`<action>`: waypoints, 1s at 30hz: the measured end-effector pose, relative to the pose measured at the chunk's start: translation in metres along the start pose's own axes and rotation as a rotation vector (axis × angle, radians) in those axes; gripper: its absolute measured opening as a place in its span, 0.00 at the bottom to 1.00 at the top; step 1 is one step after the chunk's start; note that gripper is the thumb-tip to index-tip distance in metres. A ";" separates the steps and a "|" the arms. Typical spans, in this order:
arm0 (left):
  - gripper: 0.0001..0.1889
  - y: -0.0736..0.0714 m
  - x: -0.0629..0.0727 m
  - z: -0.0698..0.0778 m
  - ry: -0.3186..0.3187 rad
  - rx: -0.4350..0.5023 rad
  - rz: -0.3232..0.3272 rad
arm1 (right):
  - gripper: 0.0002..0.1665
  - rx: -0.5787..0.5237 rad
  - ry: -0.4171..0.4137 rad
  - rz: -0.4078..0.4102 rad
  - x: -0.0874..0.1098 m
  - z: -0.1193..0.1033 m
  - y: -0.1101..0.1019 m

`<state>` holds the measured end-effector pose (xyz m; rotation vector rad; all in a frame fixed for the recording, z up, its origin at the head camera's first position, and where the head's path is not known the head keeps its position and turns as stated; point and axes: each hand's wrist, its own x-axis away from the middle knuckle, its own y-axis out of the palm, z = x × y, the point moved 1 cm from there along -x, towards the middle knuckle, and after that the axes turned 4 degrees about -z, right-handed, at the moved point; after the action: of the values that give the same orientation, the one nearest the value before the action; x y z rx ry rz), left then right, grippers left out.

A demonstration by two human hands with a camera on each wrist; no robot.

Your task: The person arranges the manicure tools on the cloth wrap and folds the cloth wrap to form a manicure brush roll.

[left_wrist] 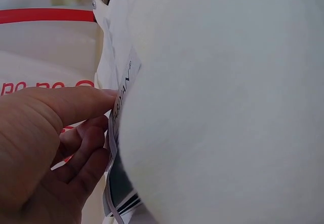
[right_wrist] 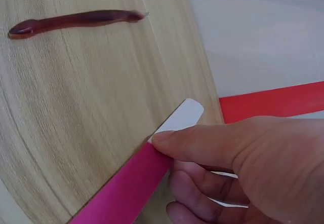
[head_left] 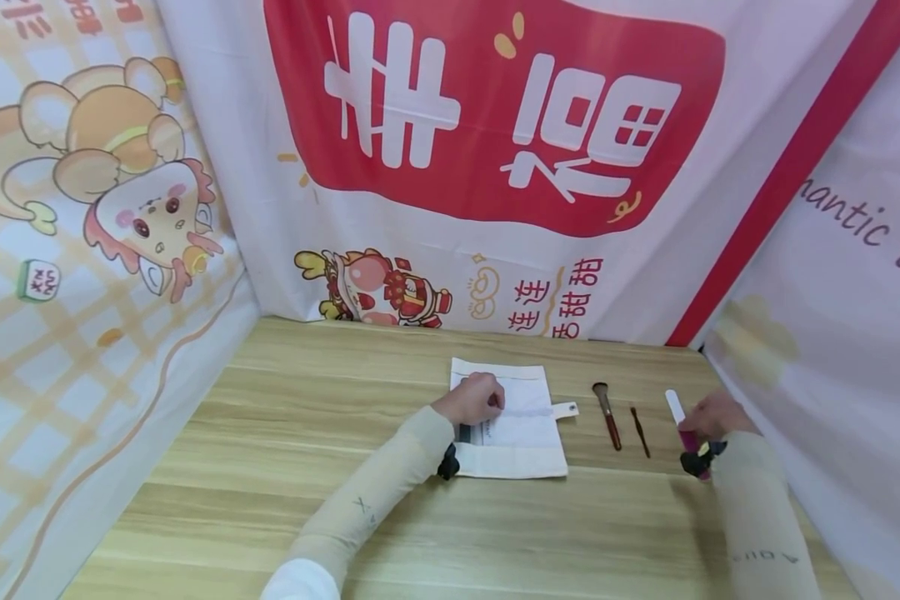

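Note:
My left hand (head_left: pixel 482 400) is over the left half of a white cloth pouch (head_left: pixel 528 429) that lies spread on the table, with a snap tab on its right side. In the left wrist view the thumb and fingers pinch the cloth beside a printed label (left_wrist: pixel 124 89); a dark patch shows below it. At the right, my right hand (head_left: pixel 716 415) pinches a flat magenta strip with a white end (right_wrist: pixel 121 183), thumb on top where the colours meet. Between the hands lie a makeup brush (head_left: pixel 607 417) and a thin brown stick (head_left: pixel 640 432).
The wooden table (head_left: pixel 270 467) meets cloth walls on its left, back and right. The back wall cloth (head_left: pixel 495 275) hangs just behind the pouch. Along the right side, a printed white cloth (head_left: pixel 832 350) stands close to my right hand.

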<state>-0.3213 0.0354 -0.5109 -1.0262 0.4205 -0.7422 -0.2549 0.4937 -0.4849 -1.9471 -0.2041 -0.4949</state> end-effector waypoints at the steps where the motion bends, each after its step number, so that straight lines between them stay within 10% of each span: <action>1: 0.04 0.000 0.000 0.000 0.001 0.000 -0.001 | 0.14 0.008 -0.008 0.003 0.000 -0.001 0.000; 13: 0.05 0.001 -0.003 -0.009 0.004 0.019 0.015 | 0.16 -0.045 -0.098 0.110 -0.001 -0.040 -0.007; 30: 0.07 0.001 -0.002 -0.001 -0.027 0.010 -0.006 | 0.19 -0.256 -0.182 0.128 -0.031 -0.163 0.009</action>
<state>-0.3231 0.0359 -0.5122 -1.0279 0.3900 -0.7341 -0.3200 0.3451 -0.4489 -2.2416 -0.1358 -0.2689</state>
